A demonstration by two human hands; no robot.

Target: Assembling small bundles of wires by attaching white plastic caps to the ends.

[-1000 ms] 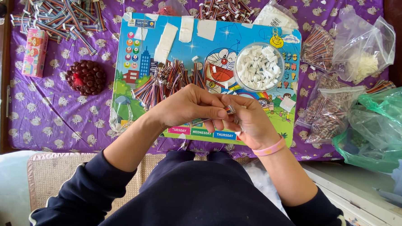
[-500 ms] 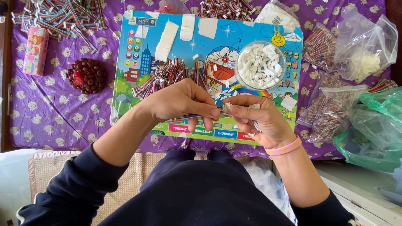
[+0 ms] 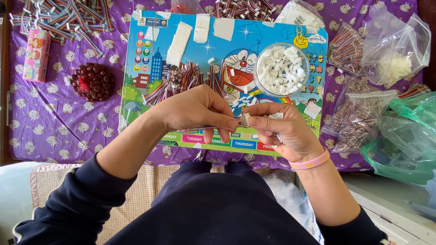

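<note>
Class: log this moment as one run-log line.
left hand: pinching multicoloured ribbon wire | right hand: holding small white plastic connector at wire end

Cartoon board (image 3: 202, 43) lies mid-table on the cloth (image 3: 56, 125), reaching the near edge; bowl of small connectors (image 3: 281, 69) on its right half, loose wire bundle (image 3: 180, 81) on its centre. Wire pile (image 3: 61, 8) at the far-left corner, small box (image 3: 36, 55) and beaded ball (image 3: 93, 81) left of the board. Plastic bags (image 3: 377, 70) crowd the right edge; both hands (image 3: 199, 109) (image 3: 281, 130) meet over the board's near edge.
</note>
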